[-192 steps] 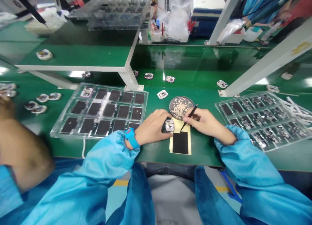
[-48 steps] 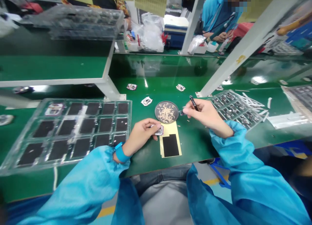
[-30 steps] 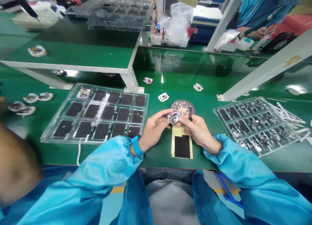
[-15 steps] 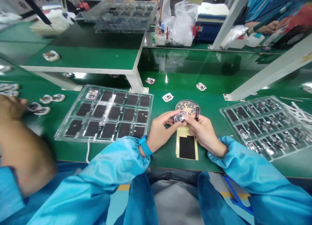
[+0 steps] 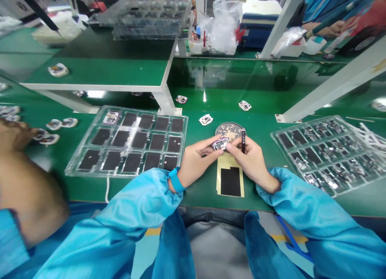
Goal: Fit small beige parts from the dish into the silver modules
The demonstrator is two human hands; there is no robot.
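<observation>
My left hand [image 5: 197, 160] grips a small white and purple device housing [image 5: 221, 144] between thumb and fingers. Pinched in my right hand [image 5: 250, 160] is a thin black tool [image 5: 243, 140], held upright, while the thumb and fingertips touch the housing's right side. Just behind the hands lies a round dish [image 5: 230, 128] of tiny beige parts, partly covered by them. Below them, a yellow sheet with a black rectangle [image 5: 230, 181] lies on the green table. Fingers hide part of the housing.
Clear trays stand at left [image 5: 132, 140] and right [image 5: 331, 154]. Several loose housings, one of them a white housing [image 5: 206, 119], lie behind the hands. A raised green shelf [image 5: 105, 71] stands back left. Another person's arm [image 5: 27, 182] rests at far left.
The view has shifted slightly. The black tool in my right hand stands more upright, and the other person's hand at far left has moved a little to the right.
</observation>
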